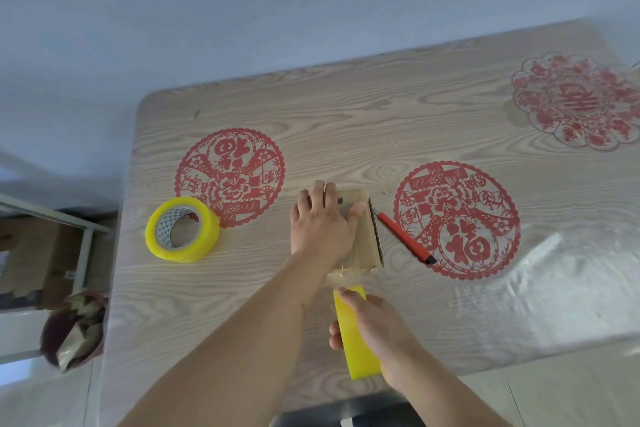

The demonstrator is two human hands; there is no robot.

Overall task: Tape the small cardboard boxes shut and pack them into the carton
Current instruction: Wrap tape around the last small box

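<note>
A small cardboard box (365, 239) lies on the wooden table (381, 121) near the middle. My left hand (320, 222) lies flat on top of it, fingers spread over the far end, thumb along its upper face. A strip of tape runs from the box's near end toward me. My right hand (375, 326) grips a flat yellow scraper (356, 333) whose far tip touches the tape at the box's near end. A roll of yellow tape (183, 229) stands to the left. No carton on the table.
A red utility knife (403, 236) lies just right of the box. Red paper-cut decorations sit under the table's clear cover. Left of the table stand a shelf with a cardboard carton (31, 263) and a bin of scraps (74, 329).
</note>
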